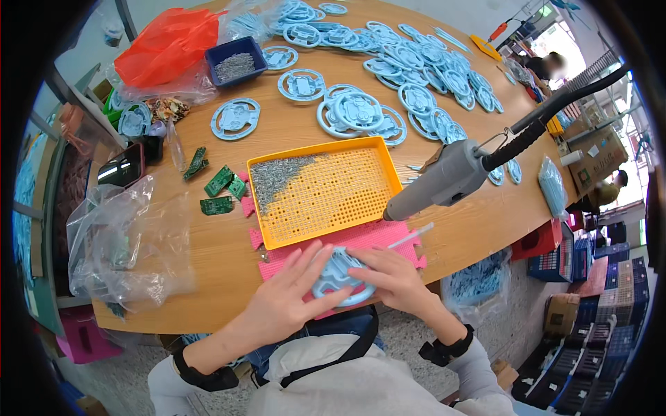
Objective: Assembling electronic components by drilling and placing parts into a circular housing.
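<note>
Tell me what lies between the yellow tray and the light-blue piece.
In the head view, a strip of pink foam mat shows between the yellow tray and the light-blue piece; the left hand and right hand partly cover that strip.

A light blue, rounded plastic part (335,269) sat between the person's left hand (283,298) and right hand (394,279), over the near side of a pink foam mat (326,240). Its near edge was a smooth, thick curved rim, and farther in ran wavy, raised contours, with narrow ridges toward the far end. Both hands touched it, one from each side, the thumbs lying across it. Fingers hid much of its outline (the far edge especially), and whether it rested flat or was slightly raised could not be told.
</note>
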Available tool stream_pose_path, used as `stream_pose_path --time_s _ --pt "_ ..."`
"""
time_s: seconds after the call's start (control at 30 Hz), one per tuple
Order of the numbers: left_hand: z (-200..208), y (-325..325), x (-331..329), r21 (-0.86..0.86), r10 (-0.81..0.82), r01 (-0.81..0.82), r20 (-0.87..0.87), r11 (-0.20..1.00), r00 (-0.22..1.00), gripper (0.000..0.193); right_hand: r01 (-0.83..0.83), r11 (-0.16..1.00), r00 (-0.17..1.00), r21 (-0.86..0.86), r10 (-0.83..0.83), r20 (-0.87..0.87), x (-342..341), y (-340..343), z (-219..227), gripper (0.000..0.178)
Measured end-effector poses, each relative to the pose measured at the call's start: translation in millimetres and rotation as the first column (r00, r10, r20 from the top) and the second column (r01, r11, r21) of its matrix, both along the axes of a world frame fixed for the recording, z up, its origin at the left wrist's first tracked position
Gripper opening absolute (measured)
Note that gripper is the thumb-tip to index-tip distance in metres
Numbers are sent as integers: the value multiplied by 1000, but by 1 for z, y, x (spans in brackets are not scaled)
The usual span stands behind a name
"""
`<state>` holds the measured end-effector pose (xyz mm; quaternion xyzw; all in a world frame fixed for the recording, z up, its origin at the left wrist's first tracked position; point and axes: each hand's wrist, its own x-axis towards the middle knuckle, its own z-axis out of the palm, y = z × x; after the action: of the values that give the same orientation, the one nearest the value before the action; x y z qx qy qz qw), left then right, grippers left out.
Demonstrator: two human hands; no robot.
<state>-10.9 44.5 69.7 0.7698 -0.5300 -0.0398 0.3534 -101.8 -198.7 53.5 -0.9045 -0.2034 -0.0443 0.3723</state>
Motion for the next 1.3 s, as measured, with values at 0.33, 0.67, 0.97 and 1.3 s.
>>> stream_pose_path --time_s 0.33,0.67,0.97,1.3 --pt "-41 -5 14 186 -400 364 226 913 888 43 428 884 899 189 -437 7 -22 -37 -8 60" --pt "-36 -25 16 201 -376 340 184 919 908 49 278 604 929 747 -368 -48 63 -29 12 66" --pt "-34 -31 15 248 -348 291 226 924 910 47 -139 481 924 865 -251 288 90 2 44 76" --pt "-37 -32 16 184 -309 278 170 943 936 44 -2 684 911 729 -299 283 137 10 14 81"
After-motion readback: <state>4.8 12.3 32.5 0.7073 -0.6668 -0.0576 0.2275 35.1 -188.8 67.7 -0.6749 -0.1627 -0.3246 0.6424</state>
